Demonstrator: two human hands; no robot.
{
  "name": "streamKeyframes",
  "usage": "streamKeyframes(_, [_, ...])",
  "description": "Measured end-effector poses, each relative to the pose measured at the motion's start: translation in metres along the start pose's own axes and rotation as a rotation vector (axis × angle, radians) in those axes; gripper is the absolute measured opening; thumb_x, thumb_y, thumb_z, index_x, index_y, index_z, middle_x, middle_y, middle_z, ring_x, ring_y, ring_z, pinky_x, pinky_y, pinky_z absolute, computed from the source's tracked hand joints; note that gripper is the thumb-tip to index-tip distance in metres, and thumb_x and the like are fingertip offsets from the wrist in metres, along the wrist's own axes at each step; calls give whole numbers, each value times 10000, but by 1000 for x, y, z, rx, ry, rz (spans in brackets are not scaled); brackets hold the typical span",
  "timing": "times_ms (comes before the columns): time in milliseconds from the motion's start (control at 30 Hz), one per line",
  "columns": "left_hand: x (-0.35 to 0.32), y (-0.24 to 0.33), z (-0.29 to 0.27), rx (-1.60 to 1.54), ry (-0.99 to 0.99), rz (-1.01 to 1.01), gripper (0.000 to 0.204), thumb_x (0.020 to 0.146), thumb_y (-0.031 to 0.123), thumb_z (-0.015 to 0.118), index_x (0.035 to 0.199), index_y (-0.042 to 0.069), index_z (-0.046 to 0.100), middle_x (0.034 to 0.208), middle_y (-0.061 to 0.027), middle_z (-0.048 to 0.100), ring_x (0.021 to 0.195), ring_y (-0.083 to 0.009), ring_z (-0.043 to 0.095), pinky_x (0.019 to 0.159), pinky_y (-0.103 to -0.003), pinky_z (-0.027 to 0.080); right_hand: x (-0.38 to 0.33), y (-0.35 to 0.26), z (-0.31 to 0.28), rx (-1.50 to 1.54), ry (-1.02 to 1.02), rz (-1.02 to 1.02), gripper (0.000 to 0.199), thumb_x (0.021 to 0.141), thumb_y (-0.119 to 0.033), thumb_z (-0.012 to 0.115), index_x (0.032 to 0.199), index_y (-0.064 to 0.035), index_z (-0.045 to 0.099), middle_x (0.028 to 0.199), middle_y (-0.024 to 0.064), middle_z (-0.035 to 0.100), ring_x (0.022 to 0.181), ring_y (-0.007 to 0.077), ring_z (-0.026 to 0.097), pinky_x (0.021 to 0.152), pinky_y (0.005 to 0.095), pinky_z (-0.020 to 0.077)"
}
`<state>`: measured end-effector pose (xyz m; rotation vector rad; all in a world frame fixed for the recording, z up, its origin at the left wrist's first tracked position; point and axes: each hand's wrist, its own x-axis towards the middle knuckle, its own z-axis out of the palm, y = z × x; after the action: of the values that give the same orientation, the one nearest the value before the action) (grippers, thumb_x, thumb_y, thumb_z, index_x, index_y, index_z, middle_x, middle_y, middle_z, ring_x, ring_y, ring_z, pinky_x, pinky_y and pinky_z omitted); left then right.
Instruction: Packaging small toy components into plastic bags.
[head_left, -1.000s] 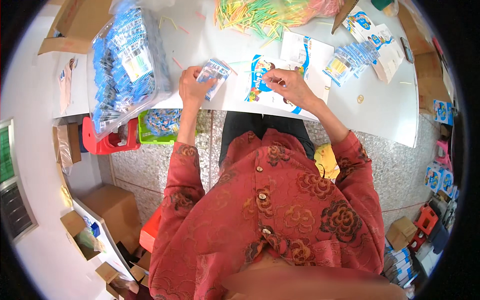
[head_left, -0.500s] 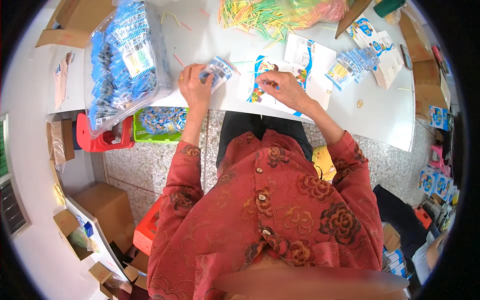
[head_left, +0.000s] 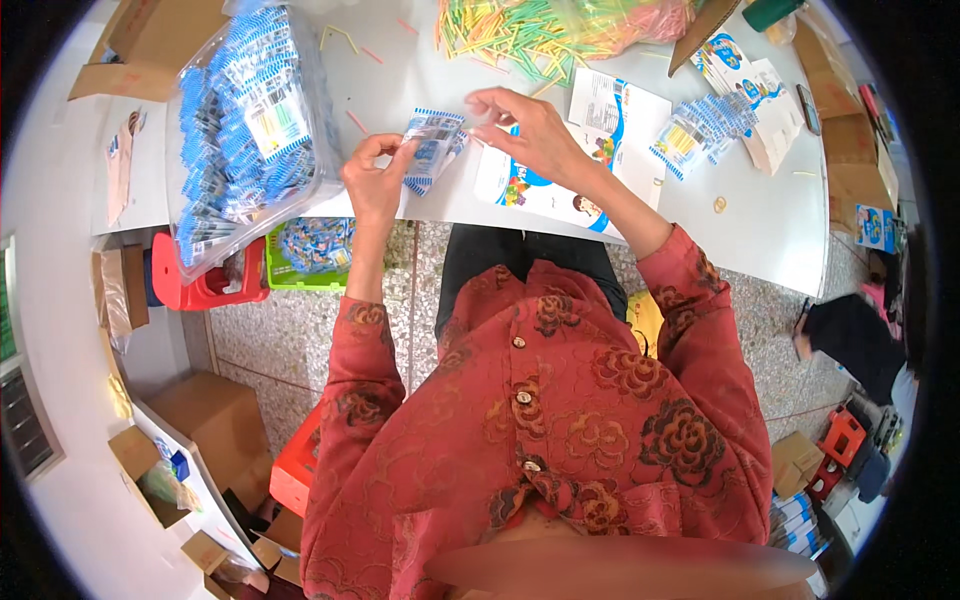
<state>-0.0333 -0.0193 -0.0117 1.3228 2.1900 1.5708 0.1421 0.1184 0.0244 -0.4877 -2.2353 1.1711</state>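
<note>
Brightly lit, sharpest in the middle, strongly curved at the rim.

Glows palest on the surface (head_left: 750, 245) toward 3 o'clock; glints off the clear tub (head_left: 325, 160) at 10 o'clock. Washes nearly white over the wall (head_left: 75, 290) at 9 o'clock. Falls into gentle shade around the cardboard box (head_left: 212, 420) at 8 o'clock. Blurs slightly at the right hand (head_left: 535, 132) near 12 o'clock, smears to a soft band at 6 o'clock. Bends straight edges and fades to black in every corner.
</note>
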Motion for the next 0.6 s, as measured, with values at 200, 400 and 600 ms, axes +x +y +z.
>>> streamKeyframes(200, [-10, 36, -5, -315, -76, -134, 118, 767, 85, 708, 792, -12, 646, 725, -5, 619, 660, -63, 549, 617, -217, 455, 18, -12, -4, 36, -189, 49, 179, 809, -168, 645, 890, -10, 625, 763, 71, 617, 676, 128, 573, 607, 284, 461])
streamKeyframes(400, [-12, 61, -5, -482, -337, -295, 165, 826, 126, 660, 870, -33, 653, 732, 4, 618, 661, -30, 523, 568, -199, 433, 21, -24, -17, -85, -273, -61, 157, 803, -155, 643, 850, -7, 620, 737, 69, 602, 659, 151, 562, 589, 301, 438])
streamKeyframes(600, [-18, 59, 2, -519, -474, -398, 154, 815, 118, 670, 896, -13, 665, 748, 10, 636, 660, -27, 530, 573, -201, 438, 12, -31, -15, -59, -145, -235, 162, 801, -186, 616, 882, -46, 611, 740, 105, 604, 669, 276, 578, 615, 369, 445])
